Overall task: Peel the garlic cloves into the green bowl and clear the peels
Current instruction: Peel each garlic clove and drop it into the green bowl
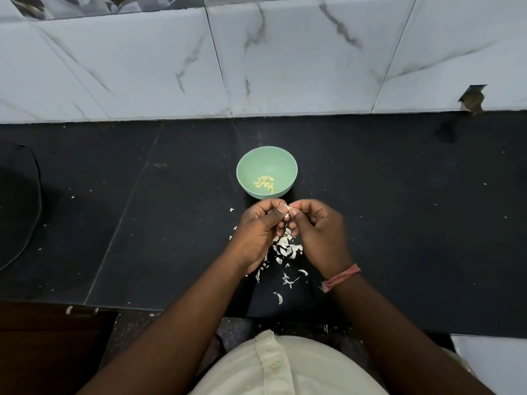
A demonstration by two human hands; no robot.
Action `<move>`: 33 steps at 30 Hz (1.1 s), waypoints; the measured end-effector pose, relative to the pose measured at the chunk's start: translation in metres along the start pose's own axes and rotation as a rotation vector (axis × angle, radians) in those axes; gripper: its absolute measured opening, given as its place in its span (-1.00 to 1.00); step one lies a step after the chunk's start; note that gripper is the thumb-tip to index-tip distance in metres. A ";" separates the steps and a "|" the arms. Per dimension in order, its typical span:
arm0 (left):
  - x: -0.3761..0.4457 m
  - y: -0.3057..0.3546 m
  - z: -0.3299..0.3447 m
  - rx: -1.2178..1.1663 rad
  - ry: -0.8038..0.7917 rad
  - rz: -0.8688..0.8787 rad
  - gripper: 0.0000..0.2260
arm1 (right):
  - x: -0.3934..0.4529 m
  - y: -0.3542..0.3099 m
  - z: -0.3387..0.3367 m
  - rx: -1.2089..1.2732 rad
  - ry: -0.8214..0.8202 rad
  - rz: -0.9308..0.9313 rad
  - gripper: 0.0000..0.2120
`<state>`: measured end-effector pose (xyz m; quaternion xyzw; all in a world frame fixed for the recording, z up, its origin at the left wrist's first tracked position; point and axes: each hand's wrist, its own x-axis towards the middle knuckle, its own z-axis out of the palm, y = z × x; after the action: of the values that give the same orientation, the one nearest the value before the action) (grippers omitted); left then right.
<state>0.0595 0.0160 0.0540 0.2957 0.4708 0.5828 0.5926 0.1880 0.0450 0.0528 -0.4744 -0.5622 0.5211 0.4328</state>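
Both hands are meeting just in front of the bowl [267, 172], above the dark desk [399, 209]. The left hand [258, 232] and the right hand [319, 232] are each curling their fingers inward, and their thumbs and fingertips are pinching one small clove [286, 208] between them; the grip of each hand is pressing on that clove, most of which is sitting hidden behind the fingers. A pale bit of skin is showing at the pinch.

The green bowl is standing on the desk near the wall, close to the hands but not touching them. Peeled cloves [265, 183] are lying in a small cluster at its bottom.

White peels [286, 248] are lying scattered on the desk below and between the hands, with more flakes trailing back toward the desk's near edge. A reddish thread band [340, 277] is circling the right wrist. White marbled tiles [285, 67] are backing the desk.
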 end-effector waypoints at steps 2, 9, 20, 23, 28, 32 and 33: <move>0.001 0.002 0.000 0.052 0.003 0.020 -0.88 | 0.000 0.002 0.001 -0.018 0.003 0.014 -0.88; 0.005 0.005 0.001 0.131 0.026 0.023 -0.87 | 0.003 0.000 0.006 0.042 0.015 0.065 -0.90; 0.004 -0.008 -0.014 0.174 0.336 -0.110 -0.91 | 0.011 -0.004 0.003 0.916 0.007 0.482 -0.91; 0.001 -0.006 -0.018 0.235 0.413 -0.136 -0.89 | 0.011 -0.003 0.004 0.904 0.015 0.478 -0.88; -0.005 -0.004 -0.020 0.352 0.400 -0.197 -0.74 | 0.008 -0.001 0.004 0.781 -0.006 0.473 -0.80; -0.004 -0.005 -0.020 0.392 0.403 -0.187 -0.97 | 0.006 0.000 0.004 0.700 -0.005 0.430 -0.83; -0.003 -0.005 -0.021 0.407 0.410 -0.191 -0.88 | 0.005 0.000 0.004 0.679 -0.006 0.422 -0.83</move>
<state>0.0432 0.0080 0.0417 0.2388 0.7134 0.4659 0.4658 0.1833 0.0493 0.0526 -0.4079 -0.2494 0.7561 0.4469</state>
